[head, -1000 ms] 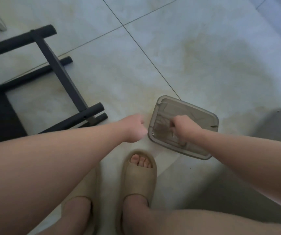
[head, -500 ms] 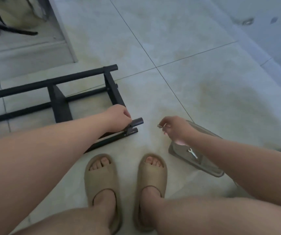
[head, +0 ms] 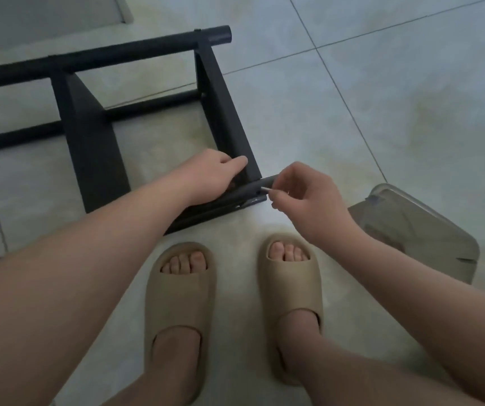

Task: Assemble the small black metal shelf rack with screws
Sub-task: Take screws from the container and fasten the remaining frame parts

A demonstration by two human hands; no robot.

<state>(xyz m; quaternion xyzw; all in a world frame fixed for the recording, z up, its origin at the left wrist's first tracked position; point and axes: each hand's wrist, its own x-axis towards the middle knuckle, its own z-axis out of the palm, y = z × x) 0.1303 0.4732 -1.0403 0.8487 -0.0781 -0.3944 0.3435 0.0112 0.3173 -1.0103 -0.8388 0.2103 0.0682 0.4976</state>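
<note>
Pale tiles covered the floor [head: 382, 112], with grey grout lines and some yellowish stains. On them lay the black rack [head: 89, 142], partly built and on its side, its long tubes running off to the left and two flat side bars crossing them. Its near right corner sat just ahead of the person's tan slippers [head: 181, 288].

To the right of the feet stood a clear plastic box [head: 428, 227], open, with one forearm crossing in front of it. Its walls were cloudy and the view was blurred, so I could not tell what it held.

The left hand [head: 218, 174] gripped the rack at that near corner, thumb laid along the flat side bar and fingers curled down over the tube [head: 250, 187]. The right hand [head: 302, 200] pinched a small silver screw [head: 265, 189] between thumb and forefinger, its tip right against the open end of the tube, the other fingers loosely bent.

Half a second before, the right hand had been over the box's near corner with something small already pinched, well apart from the rack, and a small white wrench had shown inside the box. Since then that hand had crossed to the tube end. The left hand had been on the same corner all along. A second before, the right hand had been down inside the box and the left clenched beside it, off the rack.
</note>
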